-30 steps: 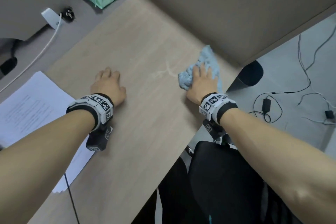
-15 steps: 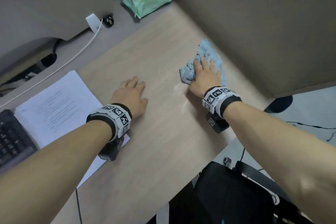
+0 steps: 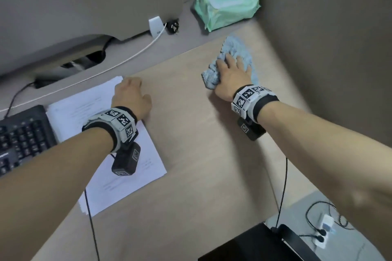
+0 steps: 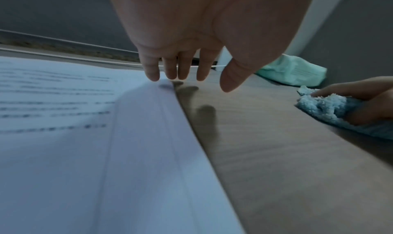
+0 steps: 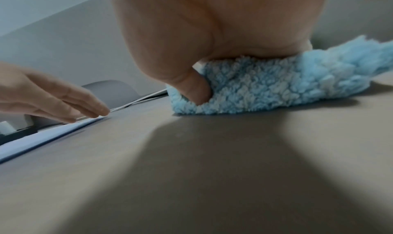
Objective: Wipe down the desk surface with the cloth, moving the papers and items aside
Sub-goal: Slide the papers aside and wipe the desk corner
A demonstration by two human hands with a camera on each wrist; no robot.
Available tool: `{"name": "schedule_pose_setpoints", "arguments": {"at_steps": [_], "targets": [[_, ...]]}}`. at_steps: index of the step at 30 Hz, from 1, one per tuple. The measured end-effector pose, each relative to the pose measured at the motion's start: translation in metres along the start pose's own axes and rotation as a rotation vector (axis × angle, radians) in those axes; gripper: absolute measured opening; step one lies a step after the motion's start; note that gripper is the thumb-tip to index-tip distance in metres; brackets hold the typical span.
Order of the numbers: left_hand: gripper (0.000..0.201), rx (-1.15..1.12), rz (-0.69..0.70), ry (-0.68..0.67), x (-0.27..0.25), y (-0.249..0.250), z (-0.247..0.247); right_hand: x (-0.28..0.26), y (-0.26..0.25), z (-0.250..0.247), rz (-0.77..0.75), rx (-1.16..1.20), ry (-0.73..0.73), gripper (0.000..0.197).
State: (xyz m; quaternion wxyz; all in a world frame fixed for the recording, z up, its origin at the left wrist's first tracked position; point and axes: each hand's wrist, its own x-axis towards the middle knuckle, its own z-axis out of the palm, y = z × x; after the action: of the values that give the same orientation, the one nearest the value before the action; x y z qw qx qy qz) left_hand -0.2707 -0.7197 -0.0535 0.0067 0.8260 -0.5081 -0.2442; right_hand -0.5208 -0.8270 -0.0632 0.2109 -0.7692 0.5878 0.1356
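Observation:
A fluffy light-blue cloth lies bunched on the wooden desk near the far right corner. My right hand presses down on it, fingers spread over the top and the thumb dug into its side. A stack of printed papers lies at the left. My left hand is flat with straight fingers, its fingertips at the stack's far right corner. It holds nothing.
A green wet-wipe pack sits in the back corner, just beyond the cloth. A black keyboard lies left of the papers. A white cable and a plug run along the back. Partition walls close the back and right.
My right hand has slid the cloth further toward the back corner. My left hand has moved left from the bare desk to the corner of the papers.

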Motion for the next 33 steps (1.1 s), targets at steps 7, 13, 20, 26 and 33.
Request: {"name": "schedule_pose_setpoints", "arguments": {"at_steps": [7, 13, 20, 26, 33], "targets": [[0.057, 0.045, -0.017, -0.043, 0.009, -0.023, -0.003, -0.020, -0.102, 0.035, -0.545, -0.180, -0.108, 0.079], [0.064, 0.084, 0.014, -0.091, 0.004, -0.034, -0.007, 0.024, -0.073, 0.010, -0.276, -0.056, 0.013, 0.082], [0.073, 0.150, 0.014, -0.118, 0.002, -0.036, -0.003, -0.001, -0.125, 0.033, -0.402, -0.102, -0.067, 0.084], [0.071, -0.059, 0.103, -0.075, 0.001, -0.048, -0.002, -0.016, -0.068, 0.031, -0.183, 0.017, 0.009, 0.082], [0.065, -0.091, 0.191, -0.010, -0.027, -0.069, -0.012, -0.047, -0.126, 0.060, -0.197, 0.095, 0.064, 0.074]]}}
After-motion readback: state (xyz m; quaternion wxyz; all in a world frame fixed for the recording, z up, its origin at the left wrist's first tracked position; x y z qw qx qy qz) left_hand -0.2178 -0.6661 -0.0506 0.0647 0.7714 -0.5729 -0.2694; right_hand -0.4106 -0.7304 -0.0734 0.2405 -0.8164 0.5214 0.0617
